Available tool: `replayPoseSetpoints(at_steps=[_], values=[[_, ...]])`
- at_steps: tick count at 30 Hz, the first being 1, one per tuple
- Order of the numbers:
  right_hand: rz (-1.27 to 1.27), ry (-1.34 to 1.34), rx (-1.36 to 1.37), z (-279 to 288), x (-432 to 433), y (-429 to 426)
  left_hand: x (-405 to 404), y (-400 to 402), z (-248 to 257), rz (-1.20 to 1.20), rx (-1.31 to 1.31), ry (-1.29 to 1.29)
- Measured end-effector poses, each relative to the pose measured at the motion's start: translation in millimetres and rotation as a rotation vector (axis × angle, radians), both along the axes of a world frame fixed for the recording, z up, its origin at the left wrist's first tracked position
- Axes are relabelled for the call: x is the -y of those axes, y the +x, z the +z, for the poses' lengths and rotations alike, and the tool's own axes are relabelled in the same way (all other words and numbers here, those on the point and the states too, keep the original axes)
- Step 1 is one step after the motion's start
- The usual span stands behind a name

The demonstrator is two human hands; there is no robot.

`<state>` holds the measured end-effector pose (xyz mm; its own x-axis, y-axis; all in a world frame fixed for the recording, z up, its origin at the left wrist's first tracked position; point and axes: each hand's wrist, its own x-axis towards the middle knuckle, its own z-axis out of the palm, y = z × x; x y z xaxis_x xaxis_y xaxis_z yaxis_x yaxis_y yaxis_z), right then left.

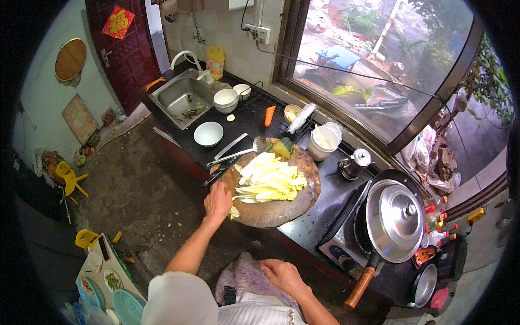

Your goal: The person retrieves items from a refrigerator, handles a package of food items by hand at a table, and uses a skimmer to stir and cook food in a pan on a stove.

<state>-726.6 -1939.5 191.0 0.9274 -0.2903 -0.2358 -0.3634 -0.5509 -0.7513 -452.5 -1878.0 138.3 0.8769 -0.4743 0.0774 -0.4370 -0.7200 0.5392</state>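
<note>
My left hand [218,201] is at the left edge of a round wooden chopping board [268,213], beside the black handle of a knife [218,174]; whether its fingers grip anything is hidden. Pale yellow cabbage leaves [268,176] lie heaped on the board, with a small scrap near the hand. Behind them sit a piece of green-skinned squash [284,148] and the bowl of a slotted metal spoon [258,144]. Low in front of my apron, off the counter, is my right hand [281,276], fingers curled; nothing shows in it.
A steel sink [183,97] and white bowls [208,134] are at the back left. White tubs [323,142] and a metal pot [354,163] stand beyond the board. To the right, a lidded wok [396,219] sits on a stove, its wooden handle [360,288] projecting past the counter's front edge.
</note>
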Motion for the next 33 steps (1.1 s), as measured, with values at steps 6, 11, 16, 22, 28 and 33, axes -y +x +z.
replayPoseSetpoints(at_steps=[6, 11, 16, 22, 28, 33], values=[[0.136, 0.029, -0.017, -11, -16, 0, -13, -35, -46, 0.043, -0.165, -0.172], [0.229, 0.025, 0.211, -20, -39, 12, 6, -51, -22, -0.037, -0.259, -0.218], [0.269, 0.088, 0.15, -18, -55, 23, -28, -55, -5, 0.107, -0.131, 0.015], [0.274, 0.028, 0.071, -26, -46, 50, -50, 35, -7, 0.256, -0.014, -0.373], [0.227, 0.013, -0.06, -29, -39, 127, -34, 160, -40, 0.394, -0.667, -0.642], [0.223, 0.061, -0.087, -44, -54, 196, -1, 228, -74, 0.406, -1.014, -0.862]])
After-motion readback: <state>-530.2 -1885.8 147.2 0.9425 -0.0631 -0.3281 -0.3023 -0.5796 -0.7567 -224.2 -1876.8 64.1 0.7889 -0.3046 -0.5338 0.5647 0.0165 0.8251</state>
